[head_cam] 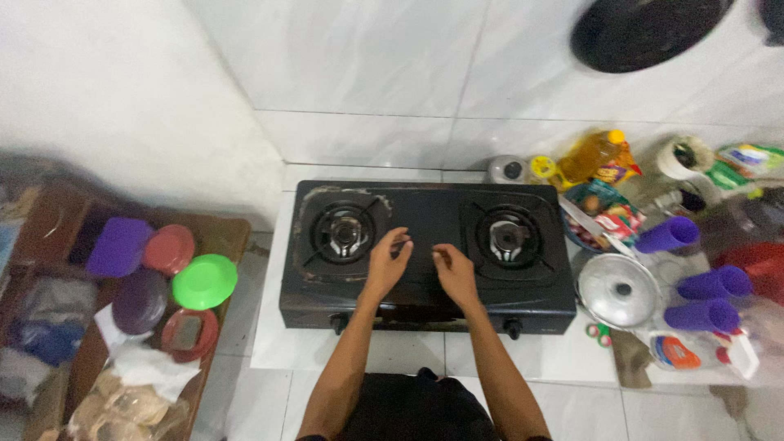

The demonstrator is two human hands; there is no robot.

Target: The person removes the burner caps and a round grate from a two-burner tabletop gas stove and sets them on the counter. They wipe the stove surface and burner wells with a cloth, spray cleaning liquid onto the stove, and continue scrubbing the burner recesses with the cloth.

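Hovering over my black stove (425,220), my left hand (387,263) and right hand (454,273) were empty, fingers loosely curled, between the two burners. I needed to go slow and stay off the burner rings.

The stove (425,214) middle between its burners lies open; at three o'clock a pot lid (618,290) and purple cups (709,299) crowd the counter.

Right of the stove on the worktop: yellow oil pouch with red-blue label (600,157); red-green snack packet (618,220) in a bowl; green-white packet (743,159) near the wall; white sachet with red-blue print (678,351) at the front edge.
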